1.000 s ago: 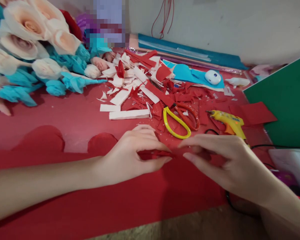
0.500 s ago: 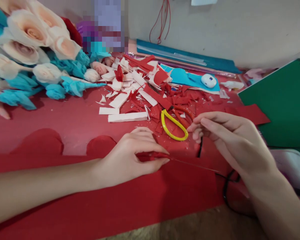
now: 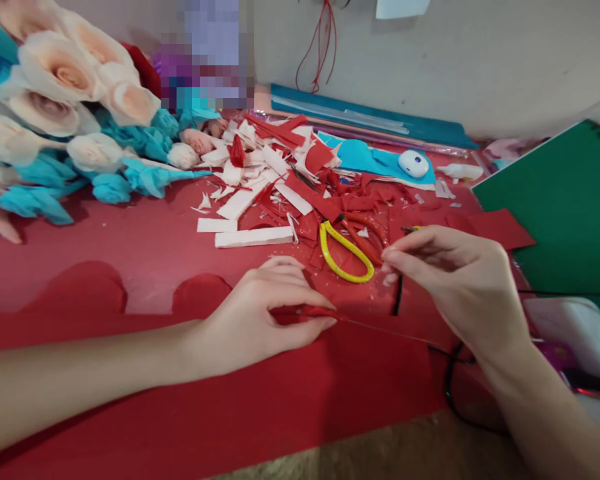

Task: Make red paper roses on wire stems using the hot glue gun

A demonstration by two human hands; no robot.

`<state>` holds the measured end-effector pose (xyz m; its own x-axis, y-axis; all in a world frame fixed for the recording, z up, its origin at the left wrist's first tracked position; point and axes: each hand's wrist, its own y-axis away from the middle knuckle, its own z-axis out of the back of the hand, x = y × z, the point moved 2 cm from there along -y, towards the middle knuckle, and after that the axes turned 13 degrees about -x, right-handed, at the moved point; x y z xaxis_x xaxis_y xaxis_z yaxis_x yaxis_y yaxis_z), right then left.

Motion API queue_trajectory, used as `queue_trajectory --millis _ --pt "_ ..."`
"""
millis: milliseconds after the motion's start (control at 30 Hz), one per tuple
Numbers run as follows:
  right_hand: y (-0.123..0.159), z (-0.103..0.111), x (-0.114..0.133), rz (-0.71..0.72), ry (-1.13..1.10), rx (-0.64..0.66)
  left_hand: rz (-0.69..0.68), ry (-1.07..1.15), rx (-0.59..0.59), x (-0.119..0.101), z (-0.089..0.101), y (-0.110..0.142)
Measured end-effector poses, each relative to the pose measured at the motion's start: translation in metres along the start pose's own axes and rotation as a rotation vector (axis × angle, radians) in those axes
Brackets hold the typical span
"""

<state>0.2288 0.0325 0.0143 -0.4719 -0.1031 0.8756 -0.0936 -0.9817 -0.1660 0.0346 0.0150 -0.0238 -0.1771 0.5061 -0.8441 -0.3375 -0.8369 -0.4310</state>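
Observation:
My left hand pinches a narrow twist of red crepe paper between thumb and forefinger. A thin wire runs from the paper's tip towards the right. My right hand hovers further right, thumb and fingertips pressed together; whatever is between them, if anything, is too small to name. Just beyond those fingertips lie scissors with one yellow and one red handle, the blades partly under scraps. Under my left hand and forearm spreads a red sheet. Two rounded red paper pieces lie along its far edge.
White and red paper scraps are heaped behind the scissors. Paper roses in peach and turquoise fill the left. A white earbud case rests on blue paper. A green board leans at right, near a black cable.
My right hand has shifted slightly left, its fingertips closing together more. A small yellowish tip now shows behind its knuckles. My left hand keeps its hold almost unmoved.

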Motion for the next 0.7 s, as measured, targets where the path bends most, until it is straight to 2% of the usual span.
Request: queue_trajectory --millis 367,700 --pt "-0.0011 -0.0037 -0.0003 0.000 0.156 0.006 0.005 -0.013 -0.006 0.0002 0.0003 0.0002" --pt "-0.0034 -0.0027 -0.0058 -0.033 0.085 0.034 -0.013 -0.026 -0.016 -0.0005 0.0006 -0.0006"
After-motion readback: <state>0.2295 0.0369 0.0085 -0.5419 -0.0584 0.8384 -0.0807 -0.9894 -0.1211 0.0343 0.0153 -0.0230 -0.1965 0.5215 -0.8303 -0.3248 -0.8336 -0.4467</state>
